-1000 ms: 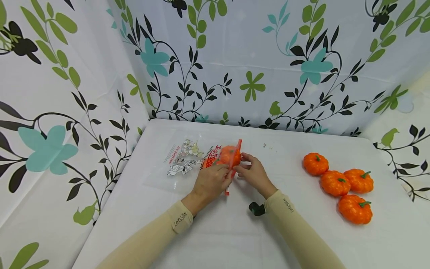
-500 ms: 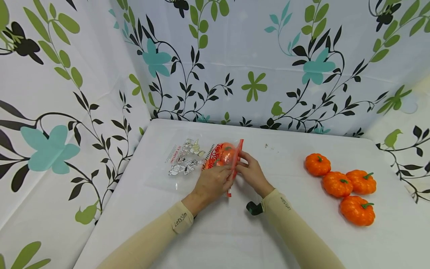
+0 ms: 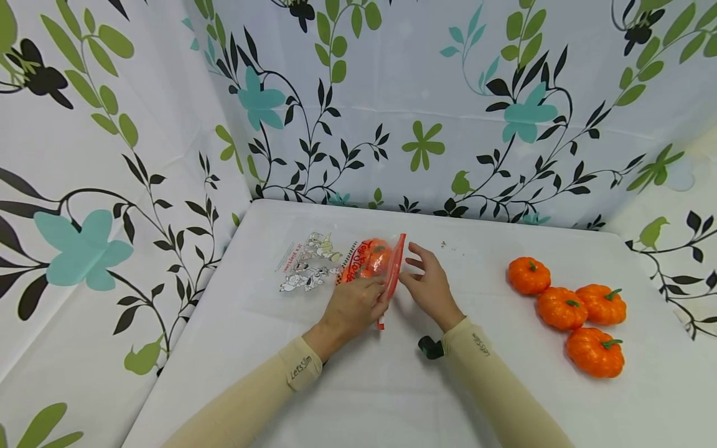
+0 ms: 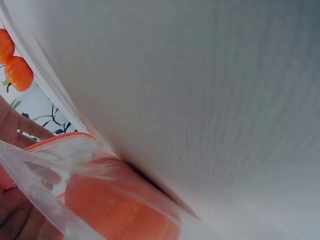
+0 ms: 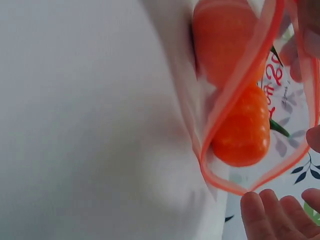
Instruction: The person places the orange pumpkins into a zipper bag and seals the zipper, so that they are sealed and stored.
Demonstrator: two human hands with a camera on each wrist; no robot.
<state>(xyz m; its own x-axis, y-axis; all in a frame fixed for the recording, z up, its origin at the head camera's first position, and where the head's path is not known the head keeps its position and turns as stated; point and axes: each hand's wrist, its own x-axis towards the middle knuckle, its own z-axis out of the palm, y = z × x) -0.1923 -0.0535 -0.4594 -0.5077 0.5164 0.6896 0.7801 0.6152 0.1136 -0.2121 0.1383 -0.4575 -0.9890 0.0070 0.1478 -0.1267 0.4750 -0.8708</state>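
A clear zip bag (image 3: 308, 280) with a red zip edge (image 3: 397, 264) and printed cartoon figures lies on the white table. My left hand (image 3: 351, 306) holds the bag at its zip edge, fingers curled over it. The right wrist view looks into the mouth, which gapes wide around two small orange toy pumpkins, one nearer (image 5: 241, 132) and one deeper (image 5: 222, 42). My right hand (image 3: 430, 287) is just right of the mouth with nothing in it. In the right wrist view its fingertips (image 5: 252, 205) are right at the red rim.
Several more orange pumpkins (image 3: 562, 308) with green stems stand grouped on the right of the table (image 3: 392, 398). A dark wrist camera (image 3: 430, 347) sticks out beside my right wrist. Patterned curtains (image 3: 358, 143) with leaves and flowers rise behind and on the left.
My right hand has drawn back slightly to the right from the zip edge, and its fingers have spread. The bag's mouth shows wider. My left hand keeps its hold; the loose pumpkins are unmoved.
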